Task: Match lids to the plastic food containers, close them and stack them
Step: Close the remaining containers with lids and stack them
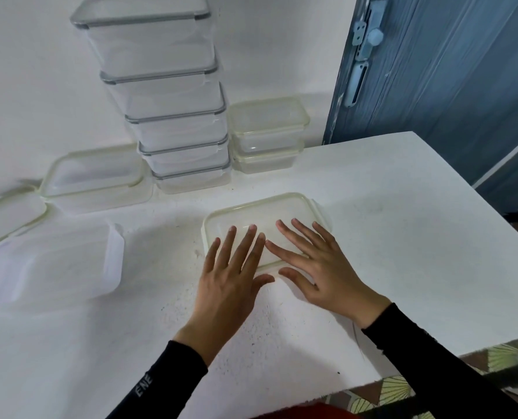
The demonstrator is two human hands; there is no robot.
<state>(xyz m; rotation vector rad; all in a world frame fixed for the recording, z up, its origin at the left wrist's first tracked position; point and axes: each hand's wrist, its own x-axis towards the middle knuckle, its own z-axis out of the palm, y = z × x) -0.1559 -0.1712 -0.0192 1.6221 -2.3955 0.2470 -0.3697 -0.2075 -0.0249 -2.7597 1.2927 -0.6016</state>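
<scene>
A clear container with a yellow-rimmed lid (260,211) sits mid-table. My left hand (232,276) and my right hand (315,264) lie flat on its lid, fingers spread, palms over the near edge. Behind it a tall stack of grey-rimmed closed containers (173,95) leans against the wall. To its right stand two stacked yellow-rimmed containers (268,131). Left of the tall stack is another yellow-rimmed closed container (97,179). A white-lidded container (55,264) lies at the near left.
A loose yellow-rimmed lid or container (6,219) shows at the far left edge. The white table (403,237) ends at the right and near right. A blue door (451,74) stands behind the right side. Patterned floor (505,355) lies below the table edge.
</scene>
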